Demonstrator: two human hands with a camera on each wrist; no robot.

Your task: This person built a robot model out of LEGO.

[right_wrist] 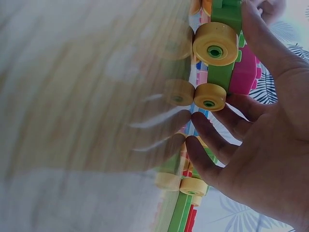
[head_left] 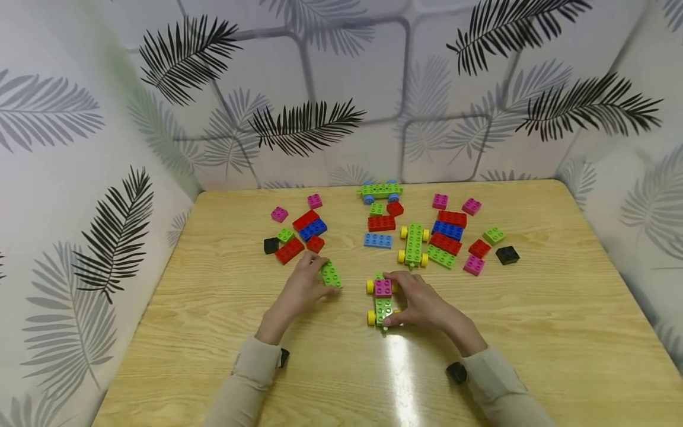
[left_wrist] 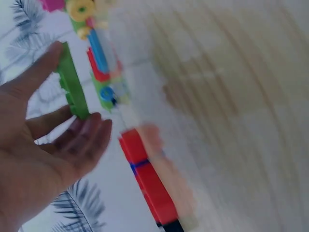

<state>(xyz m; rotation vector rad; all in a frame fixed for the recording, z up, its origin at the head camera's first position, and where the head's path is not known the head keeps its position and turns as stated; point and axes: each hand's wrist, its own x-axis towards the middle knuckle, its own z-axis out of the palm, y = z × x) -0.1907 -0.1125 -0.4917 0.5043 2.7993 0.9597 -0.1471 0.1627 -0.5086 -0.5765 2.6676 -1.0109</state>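
Note:
My left hand (head_left: 303,280) pinches a light green toy brick (head_left: 331,274) by its two ends, thumb at one end and fingertips at the other. In the left wrist view this brick (left_wrist: 73,82) is raised above the table, studs turned toward the palm. To its right, a green wheeled toy car base (head_left: 384,305) with yellow wheels stands on the table. One pink brick (head_left: 383,287) sits on the far part of that base. My right hand (head_left: 424,301) grips the base from the right, thumb near its close end and fingers by the far end.
Beyond the hands stand a second yellow-wheeled base (head_left: 414,244) and a blue-wheeled one (head_left: 380,191). A light blue brick (head_left: 377,240) and a red brick (head_left: 381,223) lie between. Loose bricks lie in groups left and right, with a black one (head_left: 507,255) far right.

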